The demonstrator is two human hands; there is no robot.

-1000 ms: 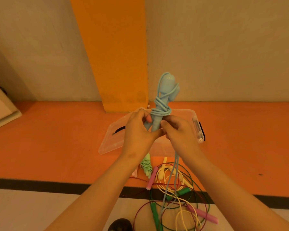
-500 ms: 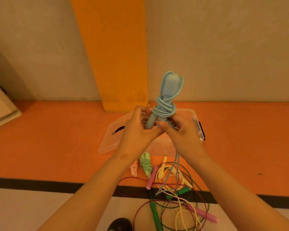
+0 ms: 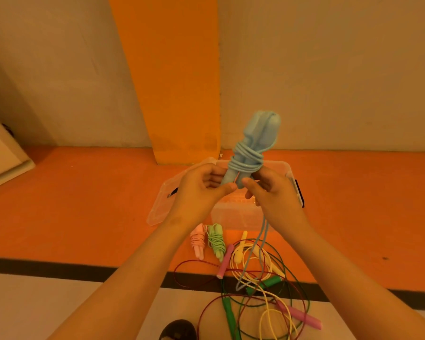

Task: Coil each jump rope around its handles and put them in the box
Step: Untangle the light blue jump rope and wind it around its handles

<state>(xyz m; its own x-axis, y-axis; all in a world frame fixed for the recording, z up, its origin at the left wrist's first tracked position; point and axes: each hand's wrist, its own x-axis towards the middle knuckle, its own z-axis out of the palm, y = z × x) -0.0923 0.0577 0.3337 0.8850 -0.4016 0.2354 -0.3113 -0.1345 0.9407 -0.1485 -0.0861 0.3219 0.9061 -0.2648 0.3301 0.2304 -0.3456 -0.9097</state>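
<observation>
Both hands are up in front of the person, over the orange floor [image 3: 84,204], with the blue jump rope [image 3: 252,153] standing upright between them. Its two handles are side by side and several turns of cord are bound round their middle. The left hand [image 3: 199,192] is curled round the lower ends of the handles. The right hand [image 3: 272,195] is closed at the 3 o'clock side of the coil, seemingly pinching the cord, though its fingertips are tucked behind the handles. From under that hand a loose tail of blue cord hangs to the floor, ending in a loop amid the tangle. The clear plastic box [image 3: 233,217] sits directly below the hands, which cover much of it, so its contents cannot be made out. Its lid [image 3: 161,207] leans at the box's 9 o'clock side. At the box's 6 o'clock lie a coiled pink rope [image 3: 198,238] and a coiled pale green rope [image 3: 216,241], side by side. Just at their 3 o'clock is a heap of uncoiled ropes with a yellow rope [image 3: 238,253], pink handles [image 3: 225,261] and green handles [image 3: 228,312]. Their cords overlap too much to trace, and the frame edge cuts them off. A dark shoe tip [image 3: 178,332] pokes in at 6 o'clock.
</observation>
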